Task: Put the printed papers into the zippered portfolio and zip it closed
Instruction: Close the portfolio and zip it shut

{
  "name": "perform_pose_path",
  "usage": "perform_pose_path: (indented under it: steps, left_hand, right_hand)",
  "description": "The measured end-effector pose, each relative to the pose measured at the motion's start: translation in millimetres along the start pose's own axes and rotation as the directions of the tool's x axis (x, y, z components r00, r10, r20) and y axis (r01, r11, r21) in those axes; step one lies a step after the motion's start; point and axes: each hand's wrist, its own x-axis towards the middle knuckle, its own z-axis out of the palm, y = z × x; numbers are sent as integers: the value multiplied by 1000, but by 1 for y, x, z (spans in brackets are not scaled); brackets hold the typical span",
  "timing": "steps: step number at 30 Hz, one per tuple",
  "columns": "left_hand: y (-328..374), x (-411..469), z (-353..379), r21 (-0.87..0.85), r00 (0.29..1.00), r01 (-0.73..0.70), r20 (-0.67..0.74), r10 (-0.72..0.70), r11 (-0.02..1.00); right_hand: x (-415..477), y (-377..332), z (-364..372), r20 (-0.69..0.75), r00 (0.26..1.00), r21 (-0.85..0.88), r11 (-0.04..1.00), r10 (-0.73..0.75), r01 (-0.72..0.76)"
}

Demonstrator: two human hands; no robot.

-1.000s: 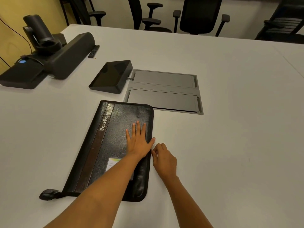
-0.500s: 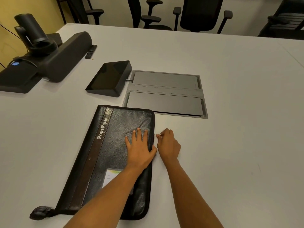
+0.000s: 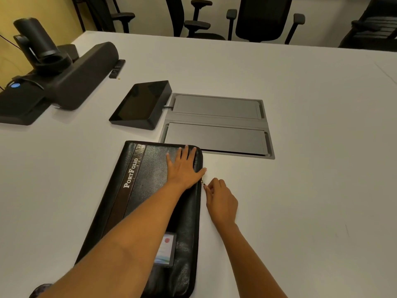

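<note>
Left hand (image 3: 184, 168) lies flat, fingers spread wide, pressing the portfolio (image 3: 148, 201) cover. At its 4 o'clock, right hand (image 3: 221, 201) fingertips pinch the zipper pull (image 3: 203, 182).

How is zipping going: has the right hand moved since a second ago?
Yes. The right hand, pinching the zipper pull, moved forward along the portfolio edge, closer to the grey table panel.

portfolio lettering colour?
White, on the brown stripe of the black leather portfolio; head view.
</note>
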Motion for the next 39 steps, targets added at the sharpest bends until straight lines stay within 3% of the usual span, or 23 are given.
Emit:
perform_pose_path:
  steps: [5,14,25,30,35,39]
  left_hand:
    - [-7,15,6,3,998,-63,18,63,998]
    - [-8,11,26,11,992,-73,-106,74,997]
    - [-3,38,9,-151,986,-50,-166,24,987]
    - [0,51,3,-195,994,-71,-101,52,978]
    - [12,52,-4,-147,995,-92,-42,87,985]
    - [18,58,-15,-152,998,-55,26,60,987]
  right_hand:
    - [10,0,3,-8,998,20,998,67,-67]
    - [62,-18,9,-72,978,61,980,196,-192]
    - [88,-19,15,-86,982,100,982,167,-158]
    - [90,-23,18,-108,968,121,969,227,-214]
    - [76,-25,17,-168,950,266,940,264,-214]
    - [57,-33,24,-157,961,206,959,229,-194]
